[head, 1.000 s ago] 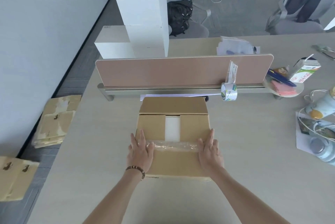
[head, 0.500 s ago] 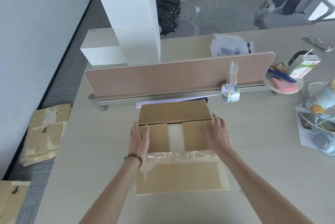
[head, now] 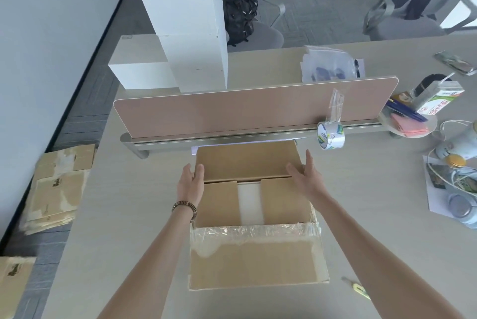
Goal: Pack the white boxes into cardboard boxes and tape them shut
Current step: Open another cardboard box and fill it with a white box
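Head view, largest item first: the desk (head: 124, 215) carries a pink divider panel (head: 245, 109) across its far side. Behind the panel rises a stack of white boxes (head: 185, 22).

Just in front of the panel sits the cardboard box (head: 254, 205), partly closed. Its 2 short inner flaps are folded down, and 1 white box (head: 250, 202) shows in the gap between them. The far flap (head: 247, 164) stands raised. The near flap (head: 255, 264) lies open toward the person, with a crumpled strip of clear tape (head: 253, 232) along its hinge edge.

The left hand (head: 189, 184) touches the left end of the far flap, fingers straight and together. The right hand (head: 307, 176) touches the right end of the same flap, fingers extended and slightly spread. Neither hand pinches anything.

A roll of clear tape (head: 331, 135) hangs at the panel rail, to the right of the box and apart from both hands. A small yellow cutter (head: 357, 290) lies on the desk near the right forearm.

Step in hand, as a judgement: closing the top, with packing of this box apparently done. The next move calls for folding the far flap down, bringing the near flap up to meet it, then fetching the roll to seal the seam.
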Motion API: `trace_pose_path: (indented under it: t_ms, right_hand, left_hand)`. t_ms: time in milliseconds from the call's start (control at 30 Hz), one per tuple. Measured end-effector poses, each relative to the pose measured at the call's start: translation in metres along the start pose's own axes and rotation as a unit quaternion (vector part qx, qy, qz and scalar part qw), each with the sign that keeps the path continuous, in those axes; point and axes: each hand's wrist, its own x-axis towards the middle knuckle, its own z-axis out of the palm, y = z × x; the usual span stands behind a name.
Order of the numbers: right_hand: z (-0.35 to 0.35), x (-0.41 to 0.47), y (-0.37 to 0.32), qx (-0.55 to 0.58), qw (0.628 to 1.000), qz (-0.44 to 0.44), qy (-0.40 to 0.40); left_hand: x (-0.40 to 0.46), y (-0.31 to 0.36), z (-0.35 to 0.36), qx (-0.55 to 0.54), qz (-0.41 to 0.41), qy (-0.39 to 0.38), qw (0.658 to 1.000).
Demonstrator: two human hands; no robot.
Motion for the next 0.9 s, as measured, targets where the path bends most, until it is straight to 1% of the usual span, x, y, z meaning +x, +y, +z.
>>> trace_pose_path:
  t_ms: [67, 200, 300, 367, 467, 533, 567, 600, 667, 700, 767, 900]
  right_hand:
    - [-0.004, -0.003, 0.001, 0.063, 0.998, -0.001, 0.010]
    - [-0.013, -0.021, 0.002, 0.106, 0.993, -0.049, 0.017]
    - [-0.018, -0.039, 0.010, 0.135, 0.985, -0.106, 0.008]
    - [-0.020, -0.050, 0.016, 0.148, 0.982, -0.119, 0.020]
    - [-0.022, -0.067, 0.020, 0.143, 0.981, -0.122, 0.039]
    - [-0.019, -0.075, 0.025, 0.121, 0.986, -0.112, 0.040]
    - [-0.016, -0.076, 0.029, 0.096, 0.989, -0.107, 0.042]
    - [-0.014, -0.077, 0.033, 0.048, 0.992, -0.109, 0.047]
    - [-0.008, -0.078, 0.039, -0.037, 0.992, -0.111, 0.039]
    - [-0.004, -0.080, 0.042, -0.062, 0.992, -0.108, 0.028]
    - [0.006, -0.082, 0.049, -0.092, 0.991, -0.096, 0.024]
    - [0.023, -0.079, 0.054, -0.153, 0.986, -0.055, 0.036]
  left_hand:
    - [-0.003, 0.000, -0.005, -0.032, 0.001, 0.009, 0.999]
    - [-0.008, -0.012, -0.018, -0.106, 0.007, 0.002, 0.994]
    - [-0.022, -0.011, -0.031, -0.156, -0.015, -0.022, 0.987]
    - [-0.030, -0.011, -0.039, -0.176, -0.020, -0.049, 0.983]
    - [-0.043, -0.020, -0.048, -0.129, 0.005, -0.072, 0.989]
    - [-0.054, -0.020, -0.051, -0.039, 0.026, -0.078, 0.996]
    - [-0.058, -0.020, -0.051, 0.013, 0.042, -0.084, 0.995]
    - [-0.062, -0.021, -0.048, 0.068, 0.061, -0.089, 0.992]
    - [-0.062, -0.027, -0.038, 0.179, 0.112, -0.086, 0.974]
    - [-0.062, -0.031, -0.031, 0.208, 0.124, -0.079, 0.967]
    - [-0.067, -0.035, -0.019, 0.213, 0.100, -0.066, 0.970]
    - [-0.079, -0.040, 0.006, 0.210, 0.068, -0.003, 0.975]
